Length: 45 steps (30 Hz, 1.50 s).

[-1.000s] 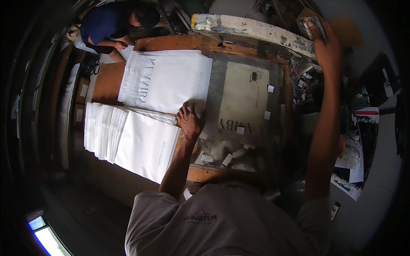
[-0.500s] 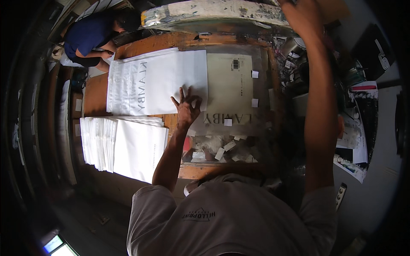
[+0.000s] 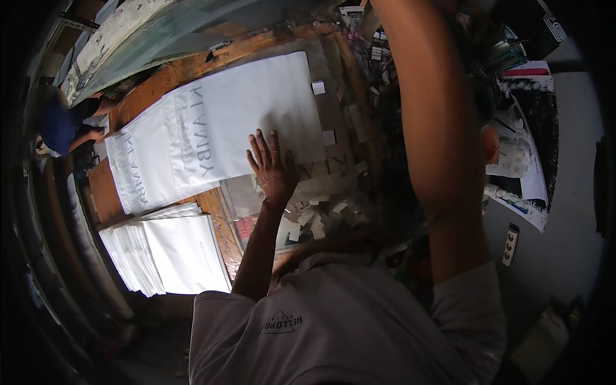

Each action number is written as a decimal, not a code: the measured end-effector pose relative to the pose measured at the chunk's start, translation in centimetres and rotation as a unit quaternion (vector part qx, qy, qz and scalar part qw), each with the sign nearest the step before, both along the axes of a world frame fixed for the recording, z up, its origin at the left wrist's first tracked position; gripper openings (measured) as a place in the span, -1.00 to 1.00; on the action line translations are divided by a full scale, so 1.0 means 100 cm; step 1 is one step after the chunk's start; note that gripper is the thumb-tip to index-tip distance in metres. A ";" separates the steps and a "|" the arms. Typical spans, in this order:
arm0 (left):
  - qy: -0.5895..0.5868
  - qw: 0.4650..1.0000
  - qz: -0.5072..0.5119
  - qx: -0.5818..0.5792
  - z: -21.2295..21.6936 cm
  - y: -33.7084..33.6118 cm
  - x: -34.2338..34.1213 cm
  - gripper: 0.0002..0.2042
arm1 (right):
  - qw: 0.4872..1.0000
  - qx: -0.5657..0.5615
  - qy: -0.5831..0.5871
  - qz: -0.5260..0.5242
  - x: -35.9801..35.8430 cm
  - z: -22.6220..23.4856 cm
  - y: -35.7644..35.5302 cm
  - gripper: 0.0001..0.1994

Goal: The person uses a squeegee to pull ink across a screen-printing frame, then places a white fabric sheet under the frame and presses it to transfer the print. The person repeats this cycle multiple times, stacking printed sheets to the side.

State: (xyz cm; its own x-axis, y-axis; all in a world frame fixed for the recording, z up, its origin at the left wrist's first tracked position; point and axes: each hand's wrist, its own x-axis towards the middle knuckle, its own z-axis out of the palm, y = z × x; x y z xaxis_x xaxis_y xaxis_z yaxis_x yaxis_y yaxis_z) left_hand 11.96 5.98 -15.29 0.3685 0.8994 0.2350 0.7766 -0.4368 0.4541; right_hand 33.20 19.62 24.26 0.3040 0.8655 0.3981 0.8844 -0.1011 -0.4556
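My left hand [image 3: 274, 172] is open, its fingers spread over the lower edge of a white printed bag [image 3: 253, 122]. This bag lies flat on a board, its right end near small white tabs [image 3: 329, 137]. A second white printed bag [image 3: 138, 157] lies to its left, partly beneath it. My right forearm [image 3: 439, 115] reaches up past the top edge, and the right hand is out of view. At the upper left, a paint-stained screen-printing frame [image 3: 119, 45] with a greenish mesh [image 3: 167, 48] is tilted up over the table.
A stack of white bags [image 3: 186, 250] lies at the near left of the wooden table [image 3: 102, 186]. Paper scraps [image 3: 314, 221] lie nearer me. A co-worker [image 3: 61, 125] bends at the far left. At right are ink-stained sheets [image 3: 529, 147] and a power strip [image 3: 511, 245].
The upper white bag has shifted right, covering the yellowish area. My left hand has gone from a finger-and-thumb pinch to spread fingers. My right hand has left the view, and the view has turned.
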 end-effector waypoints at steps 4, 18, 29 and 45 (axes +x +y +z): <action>0.121 0.990 0.065 -0.015 0.002 -0.012 -0.015 -0.33 | 0.999 0.052 -0.004 -0.005 0.001 -0.005 0.005 -0.76; 0.060 0.990 0.126 -0.025 0.001 -0.021 -0.051 -0.33 | 0.999 0.027 0.026 -0.001 -0.017 -0.005 -0.016 -0.73; 0.271 0.910 0.305 -0.073 0.000 0.076 -0.327 -0.36 | 0.998 0.060 -0.001 -0.027 -0.032 -0.012 -0.024 -0.74; -0.046 0.977 0.182 0.097 0.022 0.146 -0.109 -0.54 | 0.997 0.063 -0.033 -0.035 -0.024 -0.007 -0.018 -0.68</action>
State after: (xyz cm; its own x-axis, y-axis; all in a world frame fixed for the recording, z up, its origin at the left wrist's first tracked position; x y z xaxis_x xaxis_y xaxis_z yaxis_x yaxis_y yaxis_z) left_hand 1.06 20.59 -13.10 0.0016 0.9023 0.4311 0.8569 -0.2235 0.4646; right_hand 30.77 17.83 23.57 0.3314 0.7849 0.5236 0.9054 -0.1086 -0.4103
